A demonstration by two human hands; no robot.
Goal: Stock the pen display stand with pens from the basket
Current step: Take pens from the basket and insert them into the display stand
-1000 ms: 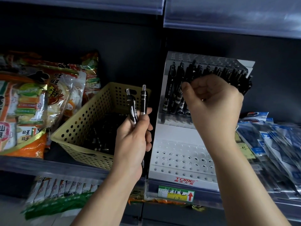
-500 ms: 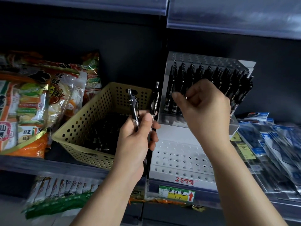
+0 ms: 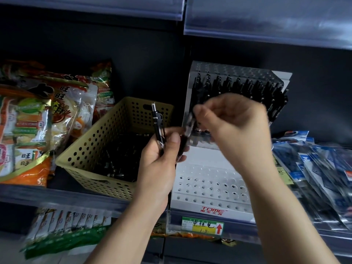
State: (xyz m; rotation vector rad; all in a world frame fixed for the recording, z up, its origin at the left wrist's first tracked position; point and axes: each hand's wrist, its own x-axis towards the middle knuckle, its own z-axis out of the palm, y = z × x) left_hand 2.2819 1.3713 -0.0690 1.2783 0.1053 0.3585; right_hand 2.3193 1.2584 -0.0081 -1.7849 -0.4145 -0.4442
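Head view, centre: left hand (image 3: 158, 159) is gripping a slim black click pen (image 3: 157, 121) upright, fingers curled round it. Right hand (image 3: 238, 128) is pinching a second, blurred black pen (image 3: 187, 128). Best seated tip-down in a free hole of the white perforated display stand (image 3: 202, 155), centre-right.

Stand: white perforated plastic tiered pen display stand (image 3: 209, 187), upright; upper tier packed with black pens (image 3: 238, 88); lower tier showing its holes | Basket: yellow perforated plastic basket (image 3: 91, 149) just left of stand, tilted, loose dark pens (image 3: 118, 159) in bottom | Held: black click pen (image 3: 158, 122) upright in left hand (image 3: 160, 164); second black pen (image 3: 187, 124), blurred, pinched at top by right hand (image 3: 238, 126)
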